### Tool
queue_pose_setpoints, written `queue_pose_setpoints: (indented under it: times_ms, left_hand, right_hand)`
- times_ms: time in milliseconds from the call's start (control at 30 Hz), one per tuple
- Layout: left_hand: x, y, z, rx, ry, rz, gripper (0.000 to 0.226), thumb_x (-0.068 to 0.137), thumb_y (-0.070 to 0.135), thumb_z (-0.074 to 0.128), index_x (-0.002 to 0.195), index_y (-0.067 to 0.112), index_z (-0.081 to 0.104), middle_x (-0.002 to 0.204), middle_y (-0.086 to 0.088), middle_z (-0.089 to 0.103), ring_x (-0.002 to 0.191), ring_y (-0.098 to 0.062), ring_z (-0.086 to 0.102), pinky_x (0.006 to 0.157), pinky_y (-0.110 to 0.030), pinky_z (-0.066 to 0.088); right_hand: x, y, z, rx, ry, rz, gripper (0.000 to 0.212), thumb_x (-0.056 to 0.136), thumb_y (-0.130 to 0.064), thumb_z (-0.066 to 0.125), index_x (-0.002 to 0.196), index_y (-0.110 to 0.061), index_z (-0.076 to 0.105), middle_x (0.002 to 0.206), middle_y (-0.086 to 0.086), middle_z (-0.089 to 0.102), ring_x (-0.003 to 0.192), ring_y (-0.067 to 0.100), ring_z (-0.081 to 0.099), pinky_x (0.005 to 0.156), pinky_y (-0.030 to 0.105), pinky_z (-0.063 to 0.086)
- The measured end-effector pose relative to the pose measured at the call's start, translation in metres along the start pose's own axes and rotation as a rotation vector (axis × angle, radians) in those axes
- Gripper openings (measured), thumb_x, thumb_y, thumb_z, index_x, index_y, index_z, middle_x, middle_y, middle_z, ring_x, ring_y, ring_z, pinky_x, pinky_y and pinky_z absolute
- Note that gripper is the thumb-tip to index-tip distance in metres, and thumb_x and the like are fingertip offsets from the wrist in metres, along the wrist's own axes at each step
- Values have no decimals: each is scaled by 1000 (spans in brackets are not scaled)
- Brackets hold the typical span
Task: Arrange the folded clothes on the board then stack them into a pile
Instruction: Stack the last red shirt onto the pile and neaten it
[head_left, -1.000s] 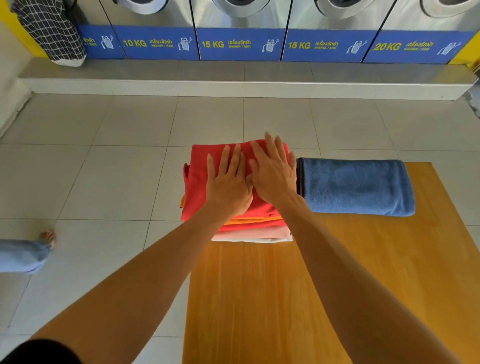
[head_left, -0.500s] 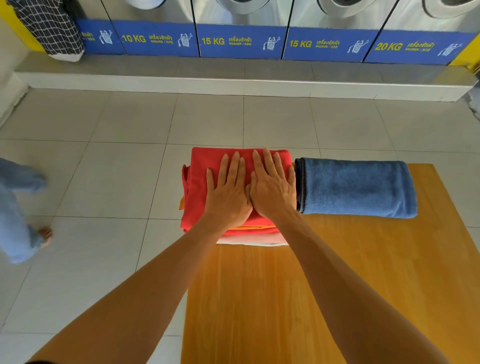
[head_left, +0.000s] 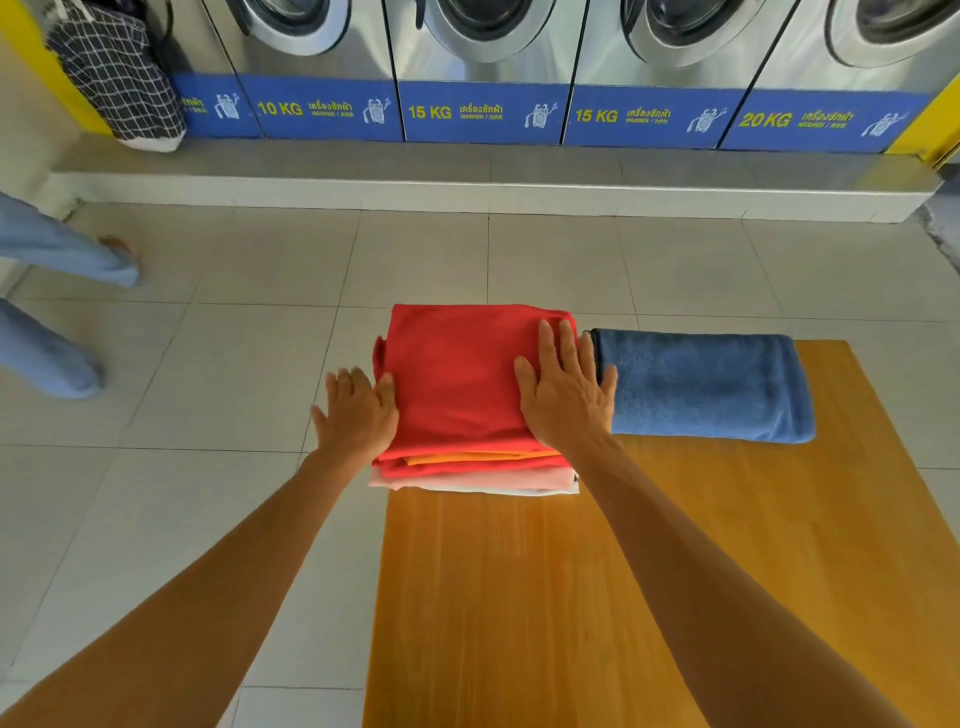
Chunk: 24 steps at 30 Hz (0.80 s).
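Clothes in a folded pile (head_left: 470, 395), red piece on top, lie at the far left corner of the wooden board (head_left: 623, 597), with a folded blue towel (head_left: 701, 387) just beside on the right. I judge the step is squaring the pile; next the towel must go on top. Left hand (head_left: 356, 415) presses flat against the pile's left side, right hand (head_left: 563, 400) rests flat on top, fingers spread; neither grasps.

Left hand (head_left: 358, 415) flat, fingers spread; right hand (head_left: 563, 395) flat, palm down.
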<state>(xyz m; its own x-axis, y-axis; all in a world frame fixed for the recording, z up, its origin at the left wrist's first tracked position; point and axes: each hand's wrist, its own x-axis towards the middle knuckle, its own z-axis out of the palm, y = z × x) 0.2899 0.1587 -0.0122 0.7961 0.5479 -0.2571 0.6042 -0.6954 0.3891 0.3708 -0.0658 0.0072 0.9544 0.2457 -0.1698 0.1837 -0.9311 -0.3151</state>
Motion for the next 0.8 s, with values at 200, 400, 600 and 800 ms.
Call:
queue_pose_setpoints:
  times_ms: [200,400,600,800]
  left_hand:
    - [-16,2,-31,-264,147,-49,56,101,49,27,81,6,58,75,-7,60,68,-22,58,62,-31,45]
    - [-22,5,-29,-557,-69,-205,41,97,40,52,114,5,65,109,-13,67,97,-31,63,83,-40,52]
    - [-48,-1,-42,-974,-110,-434,25,94,8,57,117,7,66,105,-11,68,85,-23,60,58,-27,47]
    - [-74,-14,-86,-814,-53,-284,10,86,5,67,95,9,69,90,-11,67,74,-20,57,60,-28,43]
  right_hand:
    - [-35,5,-11,157,335,242,50,99,-49,43,128,-9,50,120,16,61,110,35,56,93,49,43]
    - [-43,22,-20,350,-41,330,53,96,-64,43,97,-11,52,78,1,57,73,23,57,60,32,42]
    - [-56,30,-37,452,-183,193,41,98,-40,58,71,-10,55,60,7,60,65,23,66,53,27,43]
    - [-89,29,-70,330,-1,173,27,78,2,46,53,-10,48,48,5,42,48,19,41,51,26,32]
